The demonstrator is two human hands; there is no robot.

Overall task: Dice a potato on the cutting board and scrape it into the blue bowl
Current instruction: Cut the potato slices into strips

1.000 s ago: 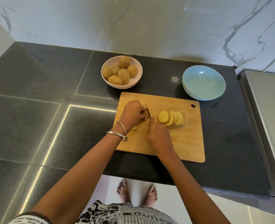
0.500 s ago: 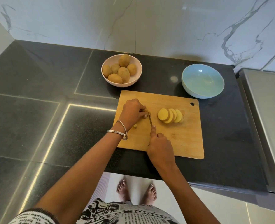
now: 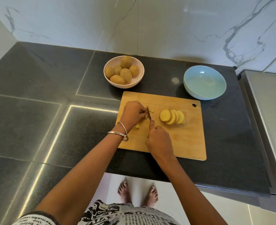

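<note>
A wooden cutting board point(image 3: 187, 140) lies on the black counter. Several round potato slices point(image 3: 172, 116) lean in a row at its middle. My left hand point(image 3: 133, 113) pinches a small potato piece point(image 3: 152, 111) at the board's left part, mostly hidden by my fingers. My right hand point(image 3: 158, 138) grips a knife point(image 3: 148, 113), index finger along its spine, blade down beside my left fingertips. A small cut piece point(image 3: 137, 127) lies by my left wrist. The blue bowl point(image 3: 204, 82) stands beyond the board's far right corner with nothing in it.
A pink bowl point(image 3: 124, 71) holding several whole potatoes stands behind the board's far left corner. A marble wall backs the counter. A steel surface point(image 3: 267, 111) borders the counter on the right. The counter's front edge runs just below the board.
My right hand with the knife drew back toward me from the potato piece, then moved forward a little. My left hand and the slices stayed put.
</note>
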